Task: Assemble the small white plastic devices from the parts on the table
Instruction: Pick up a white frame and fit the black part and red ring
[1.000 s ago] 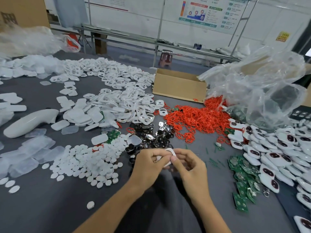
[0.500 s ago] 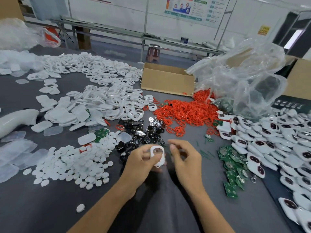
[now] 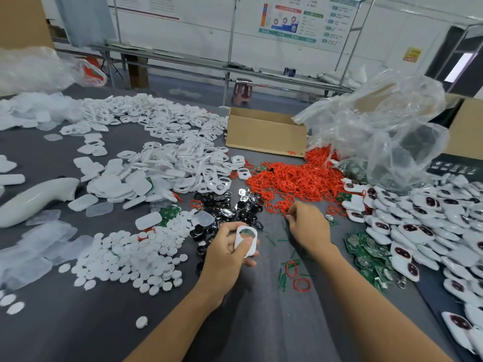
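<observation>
My left hand (image 3: 227,252) grips a small white plastic shell (image 3: 245,240) with a round opening, thumb across its lower part. My right hand (image 3: 308,228) has its fingertips at the near edge of the red rubber ring pile (image 3: 295,184), curled as if pinching a ring; what it holds is too small to tell. Dark shiny buttons (image 3: 224,205) lie just beyond both hands. White shells (image 3: 183,163) are heaped at centre-left, and white round discs (image 3: 130,254) lie left of my left hand. Green circuit boards (image 3: 368,252) sit to the right.
Assembled white devices with dark windows (image 3: 423,226) cover the right side. A cardboard box (image 3: 264,131) and a crumpled clear plastic bag (image 3: 379,131) stand behind the red rings. A white handle-shaped tool (image 3: 34,197) lies far left. Two loose red rings (image 3: 296,276) lie near my right wrist.
My hands have come apart. The right hand moved forward and right to the red ring pile, while the left hand kept the white shell and stayed near the table's front.
</observation>
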The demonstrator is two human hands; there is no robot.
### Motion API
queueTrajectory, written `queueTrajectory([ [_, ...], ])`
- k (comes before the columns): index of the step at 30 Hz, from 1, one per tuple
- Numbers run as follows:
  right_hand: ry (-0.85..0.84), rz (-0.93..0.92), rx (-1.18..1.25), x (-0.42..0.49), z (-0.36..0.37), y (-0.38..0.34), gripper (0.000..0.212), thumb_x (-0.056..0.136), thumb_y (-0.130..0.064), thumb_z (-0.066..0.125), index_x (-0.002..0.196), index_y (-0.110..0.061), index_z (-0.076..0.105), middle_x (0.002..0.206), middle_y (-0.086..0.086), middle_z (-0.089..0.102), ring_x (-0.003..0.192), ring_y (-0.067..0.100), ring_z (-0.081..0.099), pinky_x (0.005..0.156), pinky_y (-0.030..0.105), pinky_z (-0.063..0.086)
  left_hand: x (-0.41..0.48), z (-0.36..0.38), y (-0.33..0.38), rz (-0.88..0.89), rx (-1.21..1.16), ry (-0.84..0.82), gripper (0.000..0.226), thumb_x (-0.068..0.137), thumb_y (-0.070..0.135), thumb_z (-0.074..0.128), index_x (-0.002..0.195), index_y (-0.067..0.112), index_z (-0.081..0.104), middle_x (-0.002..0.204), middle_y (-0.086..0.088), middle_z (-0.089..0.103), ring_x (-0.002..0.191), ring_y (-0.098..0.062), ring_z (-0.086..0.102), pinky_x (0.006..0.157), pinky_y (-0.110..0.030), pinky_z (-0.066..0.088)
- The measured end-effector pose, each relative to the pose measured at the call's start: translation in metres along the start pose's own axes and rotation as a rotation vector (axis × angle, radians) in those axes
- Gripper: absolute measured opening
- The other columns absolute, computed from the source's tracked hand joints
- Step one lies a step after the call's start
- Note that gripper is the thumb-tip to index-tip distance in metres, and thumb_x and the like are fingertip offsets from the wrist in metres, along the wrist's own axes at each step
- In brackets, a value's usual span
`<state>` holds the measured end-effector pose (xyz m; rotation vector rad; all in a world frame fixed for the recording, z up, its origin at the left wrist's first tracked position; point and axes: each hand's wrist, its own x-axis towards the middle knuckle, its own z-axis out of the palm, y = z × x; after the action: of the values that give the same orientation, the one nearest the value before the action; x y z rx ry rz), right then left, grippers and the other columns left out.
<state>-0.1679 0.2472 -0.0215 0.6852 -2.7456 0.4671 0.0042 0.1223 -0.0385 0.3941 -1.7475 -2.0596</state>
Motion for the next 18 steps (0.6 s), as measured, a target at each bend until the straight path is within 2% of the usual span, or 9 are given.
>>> queueTrajectory([
  [4,-0.085,-0.091,-0.084,0.008,-0.006,0.002,0.009,0.093,-0.018,0.057,0.090,-0.012,0.063,0.094,0.010,0.063,0.093,0.033,0.057,0.064,0.037,0.045,-0.001,0.010,-0.001,0.057,0.111,0.079,0.021,0.094,0.002,0.056,0.108,0.017,0.056,0.095,-0.011,0.068,0.073,-0.018,0.068,0.057,-0.026,0.055],
  [7,-0.112,-0.148,-0.205,0.012,-0.009,-0.001,0.008,0.093,-0.015,0.054,0.095,-0.011,0.061,0.104,0.007,0.054,0.102,0.030,0.050,0.063,0.035,0.039,-0.002,0.017,-0.004,0.129,0.222,0.079,0.020,0.093,0.003,0.057,0.104,0.021,0.057,0.094,-0.009,0.067,0.071,-0.015,0.068,0.056,-0.024,0.055],
  [9,-0.097,-0.175,-0.231,0.010,-0.011,-0.003,0.008,0.093,-0.010,0.051,0.099,-0.008,0.055,0.108,0.009,0.051,0.102,0.030,0.048,0.065,0.036,0.037,-0.001,0.014,-0.004,0.119,0.194,0.084,0.019,0.094,0.004,0.055,0.105,0.020,0.057,0.095,-0.009,0.066,0.068,-0.014,0.068,0.055,-0.025,0.055],
  [13,0.074,-0.115,0.084,-0.011,-0.020,-0.005,0.006,0.093,-0.008,0.050,0.091,-0.003,0.051,0.087,0.015,0.059,0.081,0.035,0.055,0.062,0.039,0.037,0.001,0.007,-0.003,0.058,0.112,0.083,0.025,0.095,0.007,0.054,0.097,0.029,0.065,0.091,-0.009,0.065,0.058,-0.013,0.062,0.050,-0.028,0.051],
  [16,0.195,-0.066,0.302,-0.039,-0.021,-0.012,0.011,0.089,-0.011,0.058,0.079,-0.008,0.054,0.071,0.007,0.060,0.066,0.025,0.055,0.060,0.039,0.040,0.001,0.009,-0.001,0.034,0.100,0.077,0.035,0.094,0.007,0.054,0.091,0.036,0.075,0.093,0.000,0.068,0.056,-0.011,0.061,0.047,-0.026,0.048],
  [18,0.214,-0.069,0.366,-0.055,-0.018,-0.018,0.010,0.088,-0.012,0.061,0.078,-0.012,0.057,0.072,0.002,0.062,0.067,0.021,0.057,0.062,0.036,0.042,0.001,0.011,0.000,0.042,0.115,0.075,0.034,0.093,0.008,0.056,0.090,0.034,0.078,0.098,0.010,0.071,0.056,-0.012,0.064,0.045,-0.025,0.048],
])
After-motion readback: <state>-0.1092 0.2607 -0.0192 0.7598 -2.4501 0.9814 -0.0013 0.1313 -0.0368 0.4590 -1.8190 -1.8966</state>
